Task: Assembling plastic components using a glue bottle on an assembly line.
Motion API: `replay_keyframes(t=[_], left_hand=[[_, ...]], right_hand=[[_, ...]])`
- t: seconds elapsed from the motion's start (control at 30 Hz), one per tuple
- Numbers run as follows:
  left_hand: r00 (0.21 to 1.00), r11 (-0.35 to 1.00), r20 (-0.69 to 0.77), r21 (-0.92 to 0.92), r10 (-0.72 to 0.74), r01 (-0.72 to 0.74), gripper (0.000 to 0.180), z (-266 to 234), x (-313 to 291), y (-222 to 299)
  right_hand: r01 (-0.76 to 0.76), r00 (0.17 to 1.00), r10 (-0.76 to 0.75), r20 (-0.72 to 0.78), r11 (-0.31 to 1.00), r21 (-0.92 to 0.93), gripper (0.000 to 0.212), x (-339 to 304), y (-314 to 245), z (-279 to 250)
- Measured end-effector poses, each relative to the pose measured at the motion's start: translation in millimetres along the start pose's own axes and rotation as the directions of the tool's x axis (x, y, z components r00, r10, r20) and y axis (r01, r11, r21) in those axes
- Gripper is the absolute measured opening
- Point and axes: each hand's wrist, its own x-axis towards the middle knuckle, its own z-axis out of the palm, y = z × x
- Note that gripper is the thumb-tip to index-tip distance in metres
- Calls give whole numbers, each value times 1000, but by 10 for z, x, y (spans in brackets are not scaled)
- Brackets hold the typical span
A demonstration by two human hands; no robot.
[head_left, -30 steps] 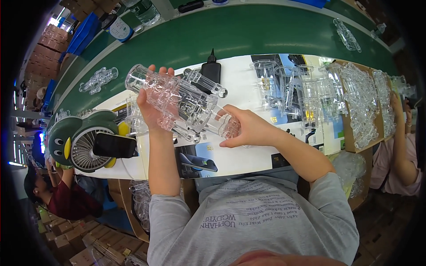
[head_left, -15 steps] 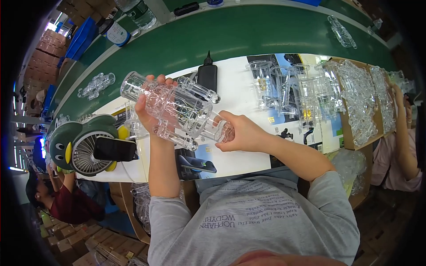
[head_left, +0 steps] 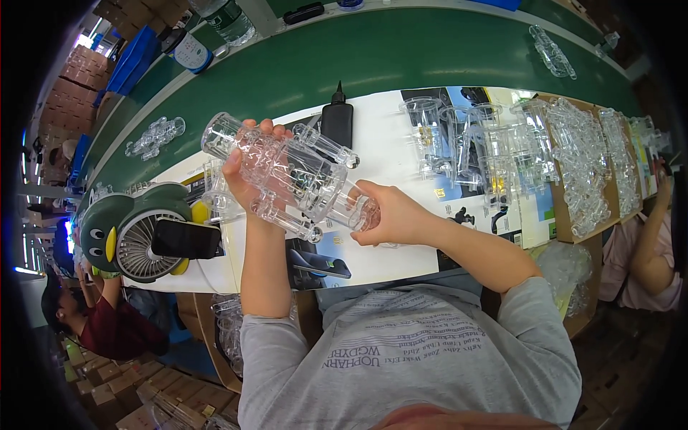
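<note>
Both my hands hold a clear plastic rocket-shaped part point(head_left: 301, 172) tilted above the table, its wide tube end up to the left. Around its body curl the fingers of my left hand point(head_left: 247, 172), seen partly through the clear wall. At the lower right end, my right hand point(head_left: 390, 215) grips a short, narrower clear collar point(head_left: 362, 212) with thumb and fingers. Slim side tubes with round tips stick out on either side of the body. Behind it, a black bottle with a pointed nozzle point(head_left: 337, 125) stands on the printed sheet.
Several clear cup-like parts point(head_left: 466, 136) stand at the right, beside a cardboard box point(head_left: 566, 222) full of clear pieces. A green fan point(head_left: 136, 233) with a black phone point(head_left: 186, 240) is at the left. Other clear assemblies point(head_left: 158, 137) lie on the green tabletop. Co-workers sit on both sides.
The clear part and my left hand have shifted slightly to the right. My right hand stays on the collar. At the far right, a co-worker's arm has moved.
</note>
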Motion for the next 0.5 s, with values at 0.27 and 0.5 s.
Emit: replay_keyframes(t=[0.27, 0.5], left_hand=[[996, 998, 82, -52, -18, 23, 47, -11, 4, -11], [997, 998, 72, -55, -22, 26, 53, -50, 10, 22]], right_hand=[[-2, 994, -12, 108, 991, 134, 43, 30, 77, -74], [82, 996, -84, -9, 989, -121, 49, -26, -28, -28]])
